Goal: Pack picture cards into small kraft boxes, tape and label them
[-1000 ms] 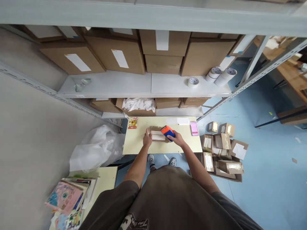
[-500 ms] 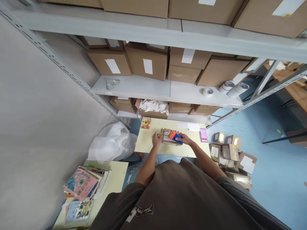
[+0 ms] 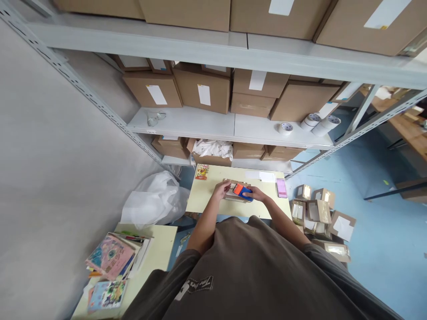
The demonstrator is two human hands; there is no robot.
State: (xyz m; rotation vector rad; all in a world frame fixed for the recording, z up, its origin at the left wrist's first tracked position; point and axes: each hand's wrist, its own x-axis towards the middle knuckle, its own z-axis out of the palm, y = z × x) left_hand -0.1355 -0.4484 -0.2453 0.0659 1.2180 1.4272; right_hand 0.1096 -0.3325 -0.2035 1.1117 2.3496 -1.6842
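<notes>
A small brown cardboard box (image 3: pixel 230 198) with a white label lies on the pale yellow table (image 3: pixel 203 200) in front of me. My right hand (image 3: pixel 256 194) grips a blue and orange block-shaped tool (image 3: pixel 243 192) over the right part of the box; its exact kind is too small to make out. My left hand (image 3: pixel 221 189) is at the box's left end with its fingers curled together. Whatever lies between those fingertips is too small to see.
A pink-screened phone (image 3: pixel 281 188) and white paper slips (image 3: pixel 267 177) lie on the table, with a colourful card (image 3: pixel 202 172) at its left. Taped boxes (image 3: pixel 318 211) are piled on the floor at right. Shelving (image 3: pixel 200 120) with boxes and tape rolls (image 3: pixel 285 129) stands ahead.
My left hand has moved slightly right and over the box's left end. The blue and orange tool stays in my right hand, almost in place. The view has shifted slightly.
</notes>
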